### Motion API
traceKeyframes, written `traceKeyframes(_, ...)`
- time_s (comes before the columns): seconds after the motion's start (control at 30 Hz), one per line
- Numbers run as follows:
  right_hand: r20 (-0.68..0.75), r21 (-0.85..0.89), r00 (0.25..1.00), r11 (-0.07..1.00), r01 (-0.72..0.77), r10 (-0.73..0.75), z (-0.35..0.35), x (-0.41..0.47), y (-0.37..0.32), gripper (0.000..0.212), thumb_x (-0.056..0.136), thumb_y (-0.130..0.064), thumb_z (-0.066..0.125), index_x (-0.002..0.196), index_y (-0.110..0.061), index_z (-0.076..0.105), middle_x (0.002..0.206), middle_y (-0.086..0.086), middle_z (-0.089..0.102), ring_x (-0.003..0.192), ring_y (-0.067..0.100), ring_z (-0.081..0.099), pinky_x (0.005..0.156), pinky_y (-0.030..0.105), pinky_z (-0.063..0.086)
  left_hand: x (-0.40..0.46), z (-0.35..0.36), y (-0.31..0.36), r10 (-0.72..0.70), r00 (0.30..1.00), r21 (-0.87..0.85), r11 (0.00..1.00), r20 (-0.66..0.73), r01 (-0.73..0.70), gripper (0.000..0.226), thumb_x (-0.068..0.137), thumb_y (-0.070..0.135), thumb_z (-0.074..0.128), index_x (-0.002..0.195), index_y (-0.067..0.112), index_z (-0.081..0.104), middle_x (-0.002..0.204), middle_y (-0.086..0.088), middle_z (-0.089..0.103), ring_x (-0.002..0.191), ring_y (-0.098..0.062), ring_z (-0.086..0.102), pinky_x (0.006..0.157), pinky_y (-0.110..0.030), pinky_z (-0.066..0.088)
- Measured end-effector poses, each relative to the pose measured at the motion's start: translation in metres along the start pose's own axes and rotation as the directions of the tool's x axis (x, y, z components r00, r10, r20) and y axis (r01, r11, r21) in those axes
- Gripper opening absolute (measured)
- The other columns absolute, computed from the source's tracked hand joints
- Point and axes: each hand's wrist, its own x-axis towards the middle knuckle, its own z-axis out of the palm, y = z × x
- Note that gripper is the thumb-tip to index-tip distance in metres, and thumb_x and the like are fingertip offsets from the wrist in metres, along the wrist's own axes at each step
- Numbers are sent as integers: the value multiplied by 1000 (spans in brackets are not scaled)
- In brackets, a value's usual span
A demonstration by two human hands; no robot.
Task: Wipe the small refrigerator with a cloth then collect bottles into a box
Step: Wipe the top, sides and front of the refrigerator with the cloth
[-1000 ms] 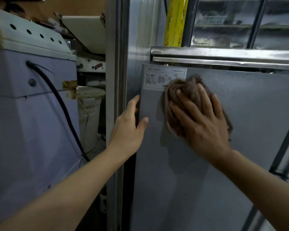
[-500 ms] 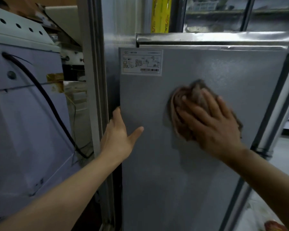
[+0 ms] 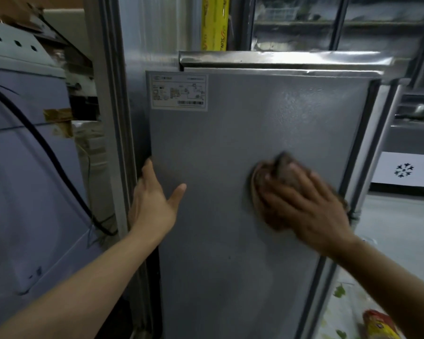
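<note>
The small refrigerator shows a flat grey side panel with a white label at its top left. My right hand presses a crumpled brown cloth flat against the panel's right half, fingers spread over it; the hand is blurred by motion. My left hand rests with straight fingers along the panel's left edge, thumb out on the grey face. No bottles or box are in view.
A pale blue-white appliance with a black cable stands close on the left. A metal frame post runs between it and the refrigerator. Glass-door cabinets stand behind. A red-yellow packet lies at lower right.
My right hand has wiped the cloth from beside the label down and right across the panel. My left hand stays on the left edge. The view has shifted, showing more of the panel.
</note>
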Motion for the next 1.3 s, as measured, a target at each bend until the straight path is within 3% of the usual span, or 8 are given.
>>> traceKeyframes(0.17,-124,-9,922,929,-370,366,-5,22,44,57,98,-42,32,151,-23,23,158,8,17,143,44,16,118,50,6,-1,5,-3,-10,1000,3,1000,-16,10,83,85,51,53,148,24,6,147,-6,35,131,-27,38,103,-51,39)
traceKeyframes(0.4,76,28,960,962,-272,269,7,-57,-22,53,98,-33,37,145,-13,24,149,19,33,133,51,33,111,62,19,-9,11,2,-25,997,64,998,-75,29,83,87,50,50,149,20,4,147,-13,33,131,-33,37,100,-53,39)
traceKeyframes(0.53,-57,19,927,928,-371,372,-6,-36,10,64,87,-21,54,145,-10,30,155,13,22,141,40,24,116,49,7,-12,12,0,-25,998,56,998,-66,28,83,86,46,53,149,20,5,146,-13,35,129,-34,38,99,-54,40)
traceKeyframes(0.63,-98,2,880,884,-468,466,-13,-8,40,61,96,-32,36,150,-10,19,158,11,13,143,40,17,117,44,-7,-11,13,-1,-14,998,42,999,-68,17,83,85,48,52,148,18,6,146,-12,34,130,-33,38,101,-54,39)
traceKeyframes(0.73,-93,6,856,860,-510,509,-7,-8,36,64,97,-42,28,151,-10,15,158,13,15,143,45,11,117,46,-3,-10,14,-4,0,995,31,1000,-103,3,83,84,49,53,148,17,10,146,-12,35,130,-33,39,101,-53,39)
traceKeyframes(1.03,-1,14,920,920,-391,391,25,-78,-34,70,93,-37,39,152,-14,9,160,10,4,146,40,-3,118,53,4,-17,20,-14,10,994,42,999,-107,-5,82,86,40,57,148,15,11,145,-13,34,130,-32,38,105,-49,36)
traceKeyframes(1.2,88,108,978,974,-200,191,23,-109,-55,68,81,-13,46,146,-12,25,153,13,24,141,46,14,117,56,9,-28,19,-23,-18,1000,32,999,-20,18,82,86,36,58,148,20,7,146,-12,34,129,-32,39,104,-52,37)
traceKeyframes(1.3,67,189,983,966,-179,169,17,-102,-51,61,79,-16,55,137,-8,37,149,15,33,141,44,16,115,57,16,-28,17,-27,-9,1000,17,1000,15,9,81,87,36,58,148,22,7,146,-11,36,129,-31,40,104,-52,37)
